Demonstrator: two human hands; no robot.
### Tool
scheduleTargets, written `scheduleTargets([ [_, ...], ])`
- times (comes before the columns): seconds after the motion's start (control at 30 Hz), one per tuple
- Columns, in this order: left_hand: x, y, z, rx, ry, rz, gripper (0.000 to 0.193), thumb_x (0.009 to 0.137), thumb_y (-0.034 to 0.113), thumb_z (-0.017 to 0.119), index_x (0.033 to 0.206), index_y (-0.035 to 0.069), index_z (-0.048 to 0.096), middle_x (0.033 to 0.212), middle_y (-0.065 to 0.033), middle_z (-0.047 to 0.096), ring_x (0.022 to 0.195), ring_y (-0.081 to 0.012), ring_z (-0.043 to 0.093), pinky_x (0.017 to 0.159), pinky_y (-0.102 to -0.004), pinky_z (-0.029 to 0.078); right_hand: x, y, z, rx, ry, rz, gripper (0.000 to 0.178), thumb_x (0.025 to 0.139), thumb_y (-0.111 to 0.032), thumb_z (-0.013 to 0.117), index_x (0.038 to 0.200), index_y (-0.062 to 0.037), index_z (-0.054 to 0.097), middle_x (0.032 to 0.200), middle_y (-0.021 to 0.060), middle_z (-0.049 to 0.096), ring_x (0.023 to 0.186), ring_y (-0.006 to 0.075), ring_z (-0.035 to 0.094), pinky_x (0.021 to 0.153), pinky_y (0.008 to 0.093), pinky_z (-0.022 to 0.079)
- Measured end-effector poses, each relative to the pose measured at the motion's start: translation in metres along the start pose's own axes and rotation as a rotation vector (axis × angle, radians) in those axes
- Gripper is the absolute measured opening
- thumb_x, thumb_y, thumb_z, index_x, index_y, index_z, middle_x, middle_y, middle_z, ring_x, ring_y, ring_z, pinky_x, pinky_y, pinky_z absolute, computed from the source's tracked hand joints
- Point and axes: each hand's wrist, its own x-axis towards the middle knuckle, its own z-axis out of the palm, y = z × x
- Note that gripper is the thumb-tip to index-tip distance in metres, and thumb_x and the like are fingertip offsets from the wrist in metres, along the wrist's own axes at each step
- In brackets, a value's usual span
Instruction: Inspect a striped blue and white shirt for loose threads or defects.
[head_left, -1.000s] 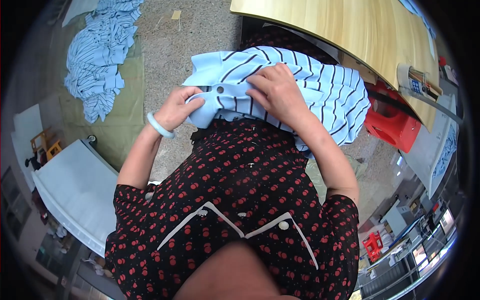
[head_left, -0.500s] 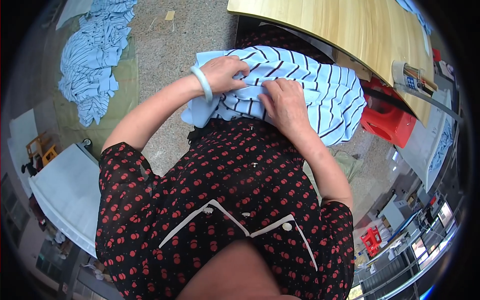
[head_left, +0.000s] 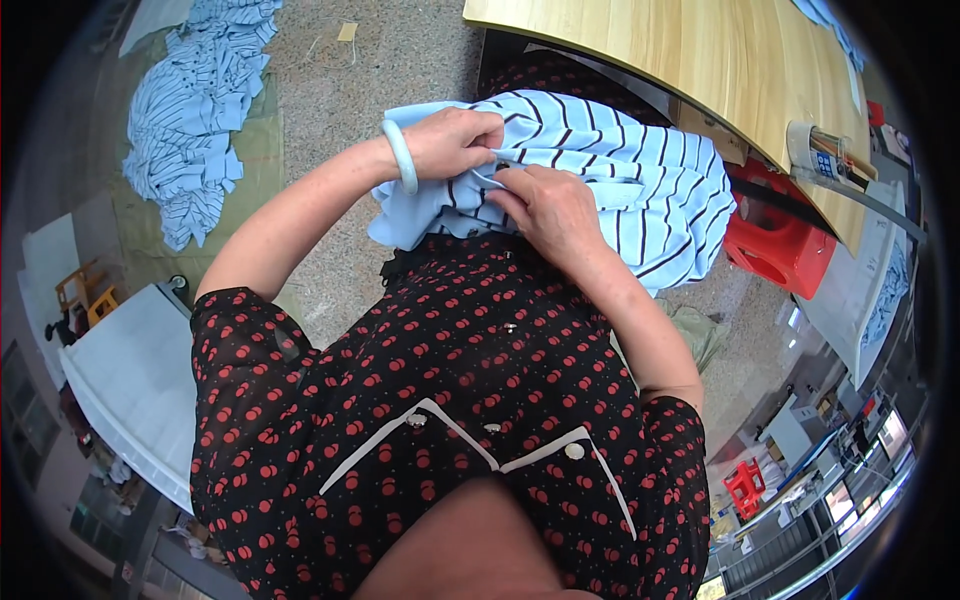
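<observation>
Across my lap lies a light-blue garment (head_left: pixel 650 190) with dark stripes, bunched in folds. My left hand (head_left: pixel 450 143), with a pale bangle (head_left: pixel 400 158) at the wrist, pinches the cloth near its left end. Close beside it, my right hand (head_left: pixel 550 207) grips the raised edge of the same garment between thumb and fingers. A small fold of fabric stands up between the two hands. A dark button-like spot shows near the fingertips. The exact grip points are partly hidden by the fingers.
A wooden table (head_left: pixel 640 35) stands ahead to the right, with a container of tools (head_left: pixel 828 155) at its edge. Under it is a red plastic stool (head_left: pixel 775 245). Similar striped garments (head_left: pixel 190 130) are heaped on a greenish floor cloth (head_left: pixel 258 180) at left.
My right hand has moved slightly left and down, closer to my left hand. The cloth edge between them is now lifted into a small fold.
</observation>
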Motion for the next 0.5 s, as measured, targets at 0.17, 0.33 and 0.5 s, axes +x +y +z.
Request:
scheduleTargets([
  [0.17,0.009,-0.013,0.001,-0.112,-0.146,-0.029,0.024,0.07,0.02,0.064,0.084,0.002,0.057,0.068,-0.0096,0.058,0.063,-0.0173,0.055,0.057,-0.0301,0.043,-0.003,-0.001,0.006,0.011,0.063,0.049,0.012,0.075,-0.018,0.061,0.078,-0.0061,0.058,0.066,0.0084,0.053,0.061,0.0263,0.054,0.052,0.0359,0.042],
  [0.33,0.011,-0.013,0.009,-0.056,-0.111,-0.023,0.025,0.071,0.021,0.065,0.084,0.0,0.059,0.061,-0.0041,0.052,0.056,-0.012,0.047,0.053,-0.028,0.04,-0.004,-0.006,0.006,0.091,0.089,0.047,0.01,0.076,-0.014,0.06,0.078,-0.005,0.057,0.066,0.009,0.051,0.061,0.0268,0.053,0.054,0.0362,0.042],
  [0.5,0.009,-0.009,0.018,0.104,0.03,0.076,0.023,0.069,0.02,0.064,0.084,0.003,0.059,0.06,-0.0104,0.052,0.055,-0.0198,0.05,0.053,-0.0316,0.041,-0.002,-0.003,0.01,0.032,0.108,-0.024,0.007,0.075,-0.004,0.056,0.081,-0.0021,0.055,0.069,0.0121,0.049,0.066,0.0281,0.052,0.058,0.0368,0.043],
])
